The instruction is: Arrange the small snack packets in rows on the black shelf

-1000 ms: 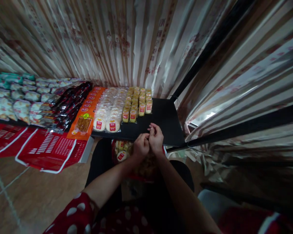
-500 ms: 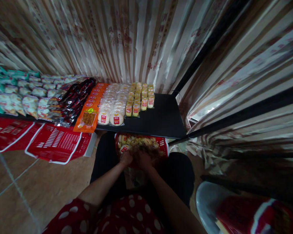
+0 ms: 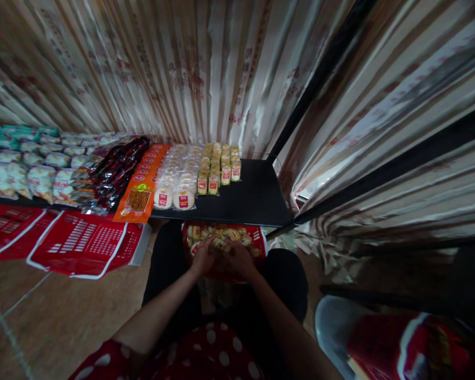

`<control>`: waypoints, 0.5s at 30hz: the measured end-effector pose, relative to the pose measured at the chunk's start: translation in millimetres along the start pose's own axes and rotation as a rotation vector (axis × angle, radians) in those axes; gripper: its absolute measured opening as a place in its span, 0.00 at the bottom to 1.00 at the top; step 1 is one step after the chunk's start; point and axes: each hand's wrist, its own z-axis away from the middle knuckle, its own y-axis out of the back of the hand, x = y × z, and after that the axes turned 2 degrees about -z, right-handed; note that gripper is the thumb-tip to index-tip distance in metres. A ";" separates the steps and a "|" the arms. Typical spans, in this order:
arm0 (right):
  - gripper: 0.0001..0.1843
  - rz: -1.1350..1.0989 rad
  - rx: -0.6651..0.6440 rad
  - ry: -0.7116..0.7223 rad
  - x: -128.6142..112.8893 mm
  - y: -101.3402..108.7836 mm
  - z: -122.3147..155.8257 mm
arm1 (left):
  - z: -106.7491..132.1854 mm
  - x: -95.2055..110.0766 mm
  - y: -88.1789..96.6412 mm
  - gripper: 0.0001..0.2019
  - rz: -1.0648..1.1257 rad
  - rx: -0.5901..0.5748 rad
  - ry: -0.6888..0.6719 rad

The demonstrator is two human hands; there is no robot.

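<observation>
Between my knees sits a red bag with a white edge, filled with small yellow-wrapped snack packets. My left hand reaches into its near left part, fingers curled against packets. Close beside it, my right hand is bent round packets from the right. Dim light and the hands themselves hide how many they grip. On the black shelf just beyond stand rows of similar yellow packets, next to round white packaged crackers.
Farther left on the shelf lie an orange snack pack, dark glossy packets and white-and-green packets. Red bags lie below. A pale basin holding a red bag stands right. Black frame bars and a curtain surround the shelf.
The brown blur around my right hand is gone, and wrapped packets now show between my hands. Both hands remain at the bag. The view has shifted slightly.
</observation>
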 end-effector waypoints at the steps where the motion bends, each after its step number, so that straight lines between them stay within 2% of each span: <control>1: 0.21 -0.086 0.036 -0.012 1.1 6.5 0.1 | -0.6 5.2 3.0 0.24 0.031 0.014 -0.061; 4: 0.24 -0.430 0.081 -0.094 2.2 24.3 3.1 | -3.6 20.0 10.0 0.20 0.119 0.027 -0.153; 7: 0.26 -0.726 -0.003 -0.201 -2.3 39.1 9.1 | -7.7 32.5 13.1 0.16 0.195 -0.003 -0.125; 9: 0.25 -0.811 -0.048 -0.259 -8.4 47.5 12.3 | -10.5 40.7 14.4 0.14 0.220 -0.023 -0.064; 12: 0.23 -0.860 -0.042 -0.328 -19.7 58.5 13.7 | -13.9 54.0 17.6 0.09 0.289 -0.055 0.015; 15: 0.20 -0.858 0.008 -0.306 -29.5 68.5 12.5 | -16.4 67.0 23.2 0.06 0.429 -0.063 0.058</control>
